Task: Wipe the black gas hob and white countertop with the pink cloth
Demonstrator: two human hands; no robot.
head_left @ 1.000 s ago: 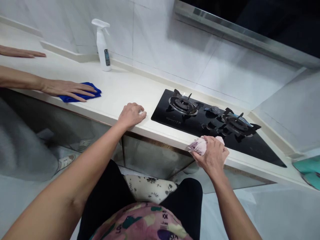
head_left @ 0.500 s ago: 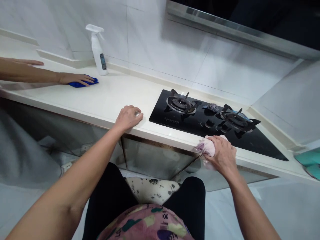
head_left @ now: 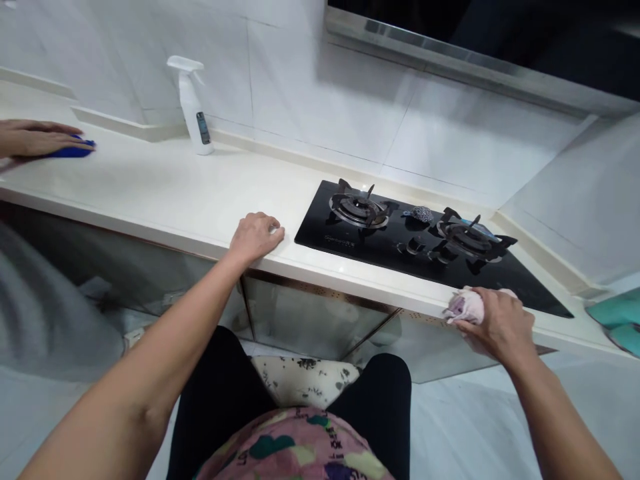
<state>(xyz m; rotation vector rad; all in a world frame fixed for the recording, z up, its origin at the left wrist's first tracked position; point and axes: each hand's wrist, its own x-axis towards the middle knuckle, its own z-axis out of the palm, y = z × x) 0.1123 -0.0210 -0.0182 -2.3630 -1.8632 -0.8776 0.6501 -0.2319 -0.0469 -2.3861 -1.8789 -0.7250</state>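
My right hand (head_left: 503, 323) is wrapped around a pale pink cloth (head_left: 467, 308). It presses the bunched cloth along the front edge of the white countertop (head_left: 240, 180), just in front of the black gas stove (head_left: 360, 243). To the left of the stove, my left hand (head_left: 256, 237) rests on the counter near its edge. Its fingers are loosely curled, and nothing shows in them. On the stove, a metal scouring ball (head_left: 421, 214) lies between the two burners.
At far left, another person's hand (head_left: 45, 137) presses a blue cloth (head_left: 75, 148) on the counter. A white spray bottle (head_left: 194, 113) stands upright by the wall. Something green (head_left: 617, 317) sits at the right end. A dark range hood (head_left: 475, 40) hangs overhead.
My right hand has slid right along the counter edge with the pink cloth. My left hand has stayed put. The other person's hand has moved left with the blue cloth.
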